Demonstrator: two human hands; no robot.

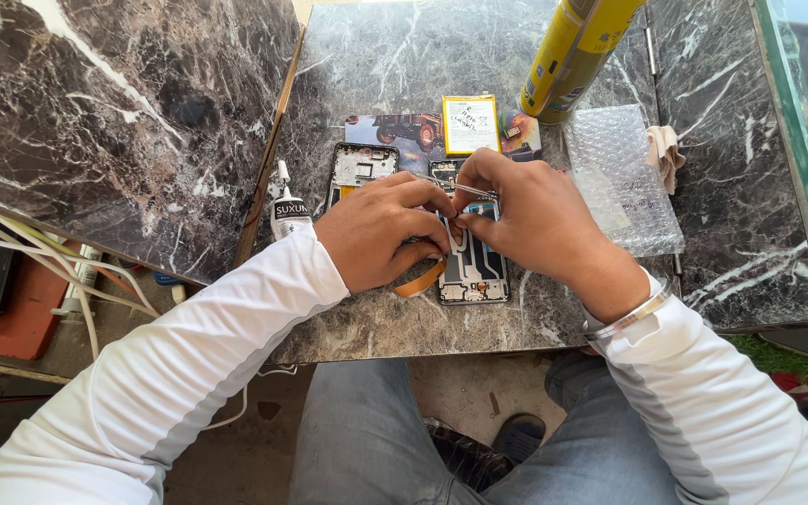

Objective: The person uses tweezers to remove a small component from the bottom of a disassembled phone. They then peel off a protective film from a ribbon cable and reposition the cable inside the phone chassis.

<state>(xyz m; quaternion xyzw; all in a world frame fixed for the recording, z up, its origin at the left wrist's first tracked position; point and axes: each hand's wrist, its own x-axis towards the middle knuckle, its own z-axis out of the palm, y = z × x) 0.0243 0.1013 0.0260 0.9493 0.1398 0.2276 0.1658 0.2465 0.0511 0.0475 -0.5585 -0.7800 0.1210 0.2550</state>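
Evidently fragile and light, the opened phone (472, 265) lay flat on the marble table (516, 75), best gripped by its stiff edges. Over it, the left hand (381, 229) pressed its frame, fingers curled; the right hand (527, 217) pinched tweezers (471, 189). Beyond it stood a yellow spray can (572, 51); left, a glue bottle (288, 208).

an opened phone (472, 266) is seen lying flat on the dark marbled tabletop (376, 323), its long axis running from 12 to 6 o'clock, the back cover removed so that metal shields and a blue part are exposed (the upper half is hidden under the hands). an orange flex ribbon (420, 281) is curled out from its edge at 9 o'clock. thin metal tweezers (471, 190) are laid across its top end, pointing toward 9 o'clock.
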